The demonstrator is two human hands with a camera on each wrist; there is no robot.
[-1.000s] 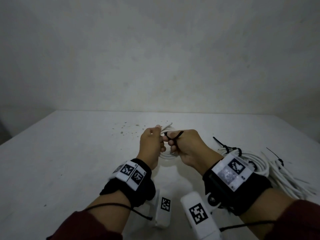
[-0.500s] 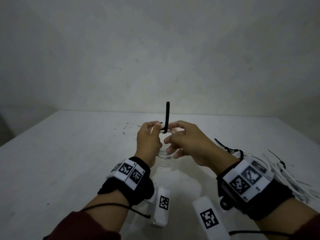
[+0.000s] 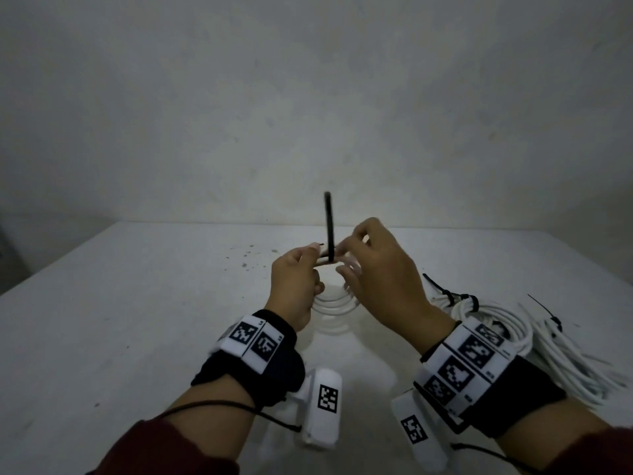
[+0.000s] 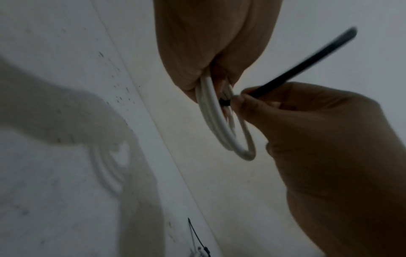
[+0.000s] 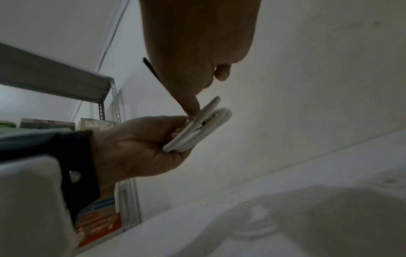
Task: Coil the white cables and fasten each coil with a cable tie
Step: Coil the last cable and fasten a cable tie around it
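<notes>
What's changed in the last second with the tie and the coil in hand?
The black cable tie, a bent loop at the fingertips a second ago, now has its tail standing straight up, pinched at its base by the right hand, which has risen slightly. The left hand still grips the white coil above the table. The tied bundles on the right have not moved.

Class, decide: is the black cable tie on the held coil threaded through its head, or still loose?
Threaded: the cable tie passes its head at the coil; its tail stands free.
</notes>
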